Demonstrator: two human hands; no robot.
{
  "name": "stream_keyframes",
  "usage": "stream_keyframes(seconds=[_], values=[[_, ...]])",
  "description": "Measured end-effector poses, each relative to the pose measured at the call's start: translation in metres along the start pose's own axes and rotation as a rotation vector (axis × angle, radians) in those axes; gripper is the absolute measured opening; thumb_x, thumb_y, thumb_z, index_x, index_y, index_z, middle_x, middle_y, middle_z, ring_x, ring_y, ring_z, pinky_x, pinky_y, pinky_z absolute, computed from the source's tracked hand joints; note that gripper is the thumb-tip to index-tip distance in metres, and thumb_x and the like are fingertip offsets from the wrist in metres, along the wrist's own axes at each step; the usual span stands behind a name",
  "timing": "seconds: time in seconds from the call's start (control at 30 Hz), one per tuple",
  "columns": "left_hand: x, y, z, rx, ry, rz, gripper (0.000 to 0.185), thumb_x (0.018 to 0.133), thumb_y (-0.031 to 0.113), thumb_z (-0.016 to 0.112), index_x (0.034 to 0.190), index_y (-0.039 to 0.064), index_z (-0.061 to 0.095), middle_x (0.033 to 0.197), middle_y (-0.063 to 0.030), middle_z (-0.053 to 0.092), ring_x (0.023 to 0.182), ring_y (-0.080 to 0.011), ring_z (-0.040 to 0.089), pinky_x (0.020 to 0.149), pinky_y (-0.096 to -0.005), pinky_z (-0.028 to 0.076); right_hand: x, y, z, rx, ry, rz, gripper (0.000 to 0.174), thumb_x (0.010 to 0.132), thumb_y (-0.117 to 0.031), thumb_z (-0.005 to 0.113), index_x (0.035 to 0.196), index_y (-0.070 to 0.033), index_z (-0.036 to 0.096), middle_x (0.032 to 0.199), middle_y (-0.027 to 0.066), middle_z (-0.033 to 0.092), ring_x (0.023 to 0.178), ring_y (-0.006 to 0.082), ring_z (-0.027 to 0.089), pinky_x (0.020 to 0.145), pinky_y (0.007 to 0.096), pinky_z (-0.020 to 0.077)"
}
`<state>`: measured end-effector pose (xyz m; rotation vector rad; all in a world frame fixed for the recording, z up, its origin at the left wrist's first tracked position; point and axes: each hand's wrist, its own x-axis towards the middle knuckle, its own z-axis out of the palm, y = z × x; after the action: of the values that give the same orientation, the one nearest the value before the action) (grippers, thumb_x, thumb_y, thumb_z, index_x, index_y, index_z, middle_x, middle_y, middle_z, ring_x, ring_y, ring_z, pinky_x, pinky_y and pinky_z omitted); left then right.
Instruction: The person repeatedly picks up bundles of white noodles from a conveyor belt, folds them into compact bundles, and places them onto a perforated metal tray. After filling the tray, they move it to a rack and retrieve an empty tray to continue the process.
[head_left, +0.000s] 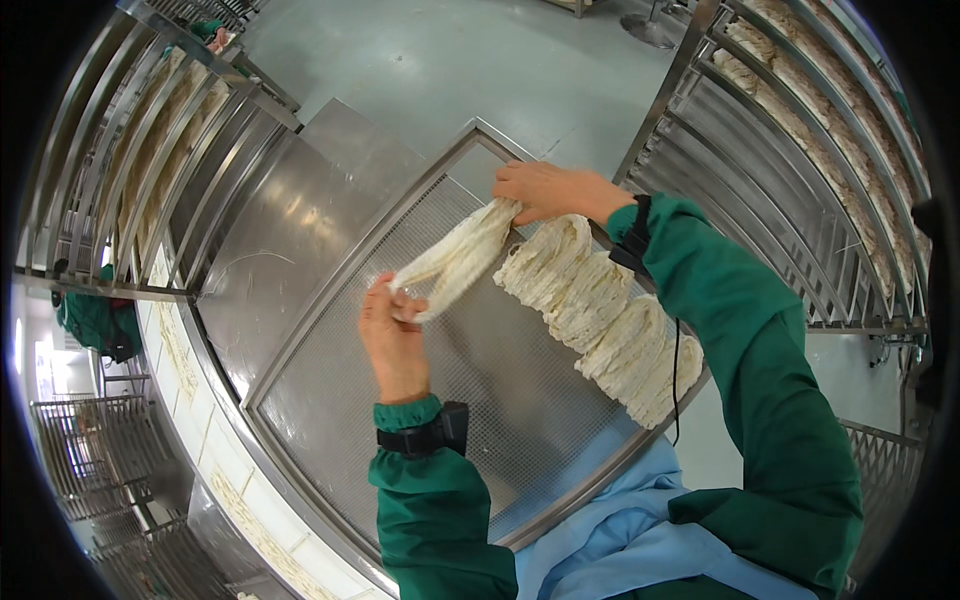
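A hank of pale noodles (463, 247) is stretched between my two hands above a perforated metal tray (450, 382). My left hand (391, 330) has its fingers inside the looped near end of the hank. At the far end, my right hand (551, 191) grips the noodles, close to the tray's far right edge. Several folded noodle bundles (600, 315) lie packed side by side in a row along the tray's right side. The rest of the mesh shows bare.
A conveyor belt (202, 427) carrying loose noodle strands runs along the left, beside a steel table (300, 202). Tray racks (750, 187) holding noodles stand at right, and another rack (165, 135) at upper left. A person in green (97, 322) is at far left.
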<state>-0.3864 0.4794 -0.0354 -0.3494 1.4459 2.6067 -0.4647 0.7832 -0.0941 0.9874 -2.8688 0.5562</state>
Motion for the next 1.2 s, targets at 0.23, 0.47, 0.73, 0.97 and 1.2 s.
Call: stream_keyframes(seconds=[0.23, 0.47, 0.73, 0.97, 1.2], values=[[0.013, -0.022, 0.063, 0.394, -0.141, -0.062, 0.052, 0.103, 0.031, 0.050, 0.140, -0.004, 0.043, 0.110, -0.0081, 0.052, 0.094, -0.0169, 0.054, 0.086, -0.0342, 0.048, -0.017, 0.011, 0.010, 0.163, 0.038, 0.117, 0.048, 0.077, -0.013, 0.080, 0.119, -0.005, 0.060, 0.112, 0.0122, 0.065, 0.108, 0.0330, 0.061, 0.088, 0.0435, 0.0508], [0.052, -0.070, 0.126, 0.432, -0.271, -0.138, 0.049, 0.104, 0.034, 0.046, 0.135, -0.004, 0.050, 0.129, -0.0198, 0.055, 0.118, -0.0293, 0.055, 0.094, -0.0422, 0.046, -0.039, -0.004, -0.020, 0.487, 0.059, 0.329, 0.046, 0.079, 0.006, 0.067, 0.123, -0.002, 0.057, 0.120, 0.0144, 0.064, 0.109, 0.0382, 0.062, 0.090, 0.0460, 0.0520], [0.080, -0.102, 0.046, 1.300, -0.126, 0.801, 0.043, 0.104, 0.027, 0.048, 0.135, -0.004, 0.053, 0.124, -0.0188, 0.060, 0.113, -0.0353, 0.053, 0.101, -0.0496, 0.035, -0.025, 0.000, -0.004, -0.072, 0.235, -0.217, 0.024, 0.073, 0.005, 0.065, 0.093, -0.007, 0.068, 0.109, 0.0049, 0.065, 0.117, 0.0280, 0.056, 0.104, 0.0419, 0.0446], [0.085, -0.133, 0.016, 1.638, -0.147, 0.856, 0.040, 0.094, 0.019, 0.058, 0.129, 0.000, 0.058, 0.108, -0.0145, 0.058, 0.108, -0.0319, 0.051, 0.096, -0.0494, 0.036, -0.027, 0.021, -0.010, -0.042, 0.065, -0.134, 0.011, 0.072, -0.001, 0.067, 0.082, -0.007, 0.067, 0.099, 0.0026, 0.065, 0.114, 0.0274, 0.055, 0.110, 0.0459, 0.0391], [0.064, -0.130, 0.013, 1.593, -0.116, 0.856, 0.046, 0.099, 0.030, 0.053, 0.132, -0.002, 0.057, 0.141, -0.0182, 0.053, 0.134, -0.0356, 0.044, 0.112, -0.0622, 0.024, -0.029, -0.040, 0.015, -0.225, 0.084, 0.023, 0.061, 0.090, -0.016, 0.058, 0.147, -0.003, 0.042, 0.154, 0.0151, 0.043, 0.147, 0.0345, 0.033, 0.123, 0.0487, 0.0221]])
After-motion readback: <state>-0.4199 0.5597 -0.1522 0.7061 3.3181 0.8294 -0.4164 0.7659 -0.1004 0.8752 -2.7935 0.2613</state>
